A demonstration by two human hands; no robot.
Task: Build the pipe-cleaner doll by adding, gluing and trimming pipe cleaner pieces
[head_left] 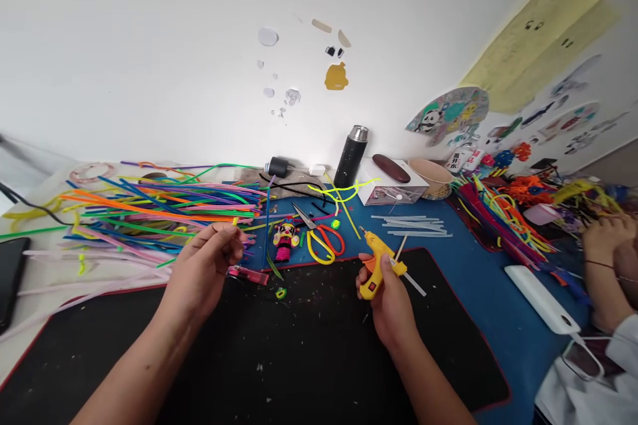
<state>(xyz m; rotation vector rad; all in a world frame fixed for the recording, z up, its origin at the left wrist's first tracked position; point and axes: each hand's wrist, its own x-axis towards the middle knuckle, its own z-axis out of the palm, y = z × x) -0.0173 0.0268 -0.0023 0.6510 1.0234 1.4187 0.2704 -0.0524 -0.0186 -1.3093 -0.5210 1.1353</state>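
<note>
My left hand (207, 265) pinches a small yellow piece (235, 221), probably a bit of pipe cleaner, over the left part of the black mat (299, 358). In my right hand (391, 299) is a yellow hot glue gun (377, 265), its nozzle pointing up and away, with a clear glue stick out of its back. Between the hands, beyond the mat's edge, lie a small pipe-cleaner doll (284, 240) and scissors (321, 239) with yellow and orange handles. A green curl (282, 293) rests on the mat.
Many coloured pipe cleaners (164, 209) spread at the left. Clear glue sticks (416, 226) lie behind the glue gun. A black thermos (351, 156) and white box (391, 186) stand by the wall. Right, a white power bank (541, 299) lies near another person's arm (603, 272).
</note>
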